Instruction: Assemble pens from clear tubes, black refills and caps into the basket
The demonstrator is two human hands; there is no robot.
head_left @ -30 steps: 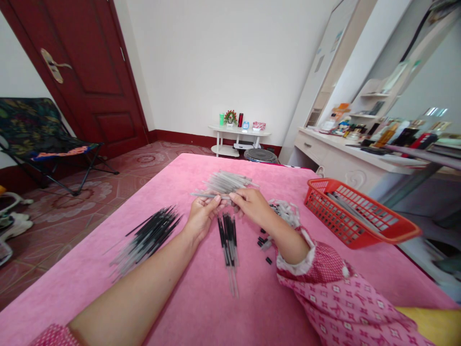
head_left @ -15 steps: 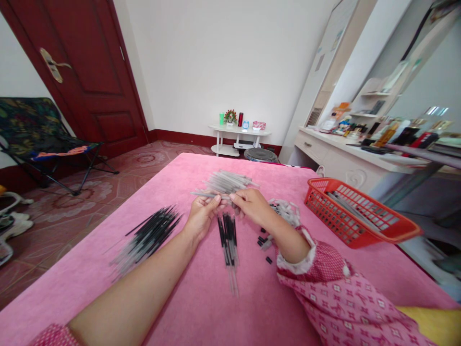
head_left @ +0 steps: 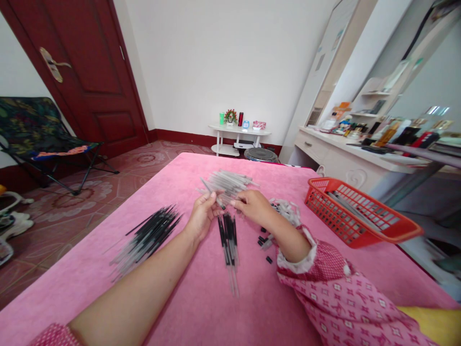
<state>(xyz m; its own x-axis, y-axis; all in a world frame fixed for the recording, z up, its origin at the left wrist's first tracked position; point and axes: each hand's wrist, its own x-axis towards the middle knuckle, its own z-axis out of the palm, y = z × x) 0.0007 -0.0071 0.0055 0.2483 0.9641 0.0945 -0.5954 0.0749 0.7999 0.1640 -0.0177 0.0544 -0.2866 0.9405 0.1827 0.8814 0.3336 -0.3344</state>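
My left hand [head_left: 202, 215] pinches a clear pen barrel [head_left: 211, 192] that slants up to the left. My right hand [head_left: 253, 207] is closed beside it, fingertips at the barrel's lower end; what they hold is too small to name. Just behind the hands lies a pile of clear pen barrels [head_left: 230, 181]. Under the hands sits a small bunch of black refills [head_left: 228, 238]. A larger heap of black refills [head_left: 148, 236] lies to the left on the pink tablecloth [head_left: 201, 307].
A red plastic basket [head_left: 358, 213] with a few barrels stands at the right. Small black caps [head_left: 264, 242] and a clump of white parts [head_left: 286, 210] lie by my right wrist. A dresser, a small white shelf, a folding chair and a door surround the table.
The barrel in my left hand has tilted from lying level to slanting up-left. My right hand has slid slightly down towards its lower end.
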